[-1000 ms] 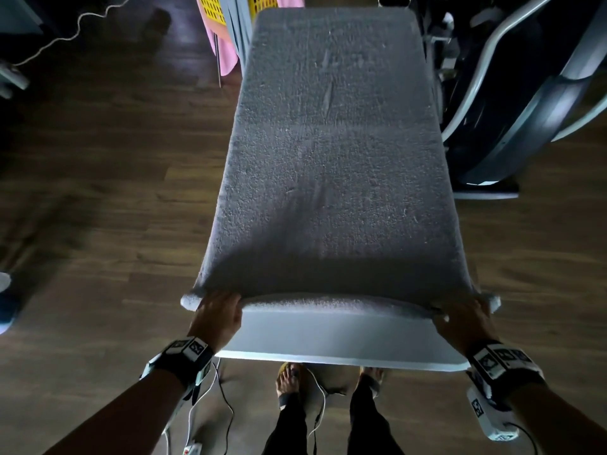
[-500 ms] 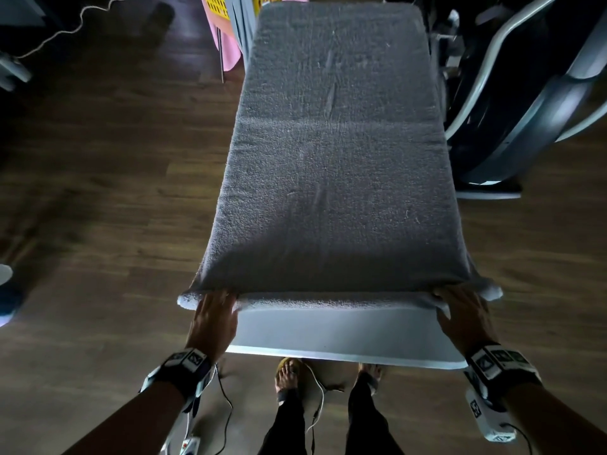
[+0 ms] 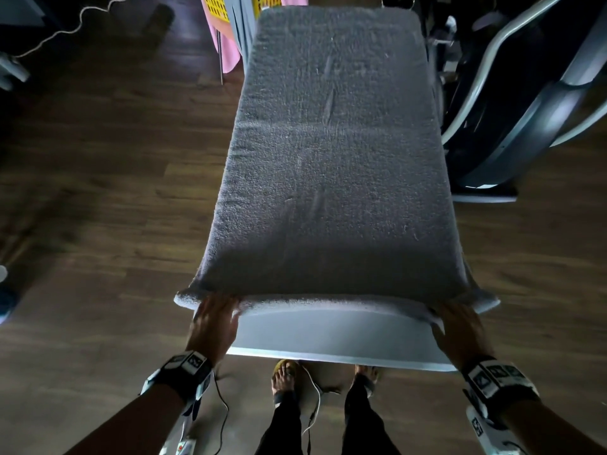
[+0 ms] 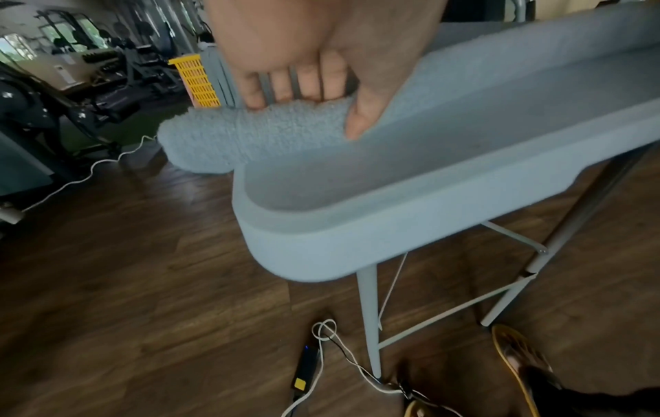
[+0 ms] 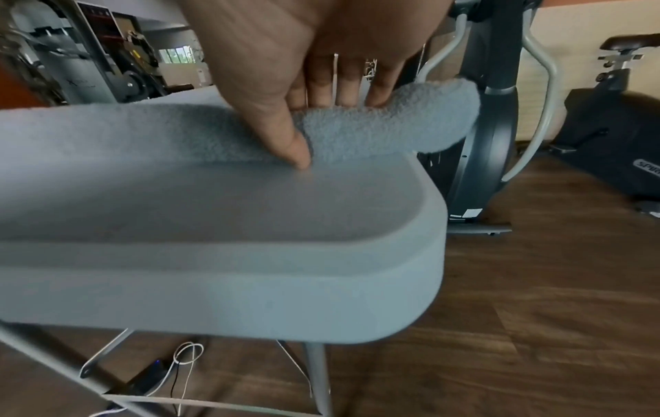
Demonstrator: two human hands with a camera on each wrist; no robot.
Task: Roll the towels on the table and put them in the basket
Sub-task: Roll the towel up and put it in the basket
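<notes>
The floor is dark wood-look plank, with dull sheen and visible grain. Exercise machines with curved grey tubes and dark housings stand to the right of the table; more gym gear shows in the wrist views.

The table is long and narrow, pale grey-blue plastic with rounded corners, a raised lip and thin metal folding legs. A grey terry towel with a nubby looped pile lies flat along nearly the whole top. Its near edge is turned over into a thin, soft roll that runs across the table's width, and both ends of the roll stick out past the table's sides.

Beyond the far end stands a yellow plastic basket with a grid of slots, with pink cloth hanging beside it.

The left hand holds the roll's left end: 4 fingers are hooked over the top and the thumb presses the near side. The right hand grips the right end the same way, fingers curled over the roll, thumb tip down at the tabletop. Both wrists wear black bands with white markers.

A white cable and a small black box lie on the floor under the table.
</notes>
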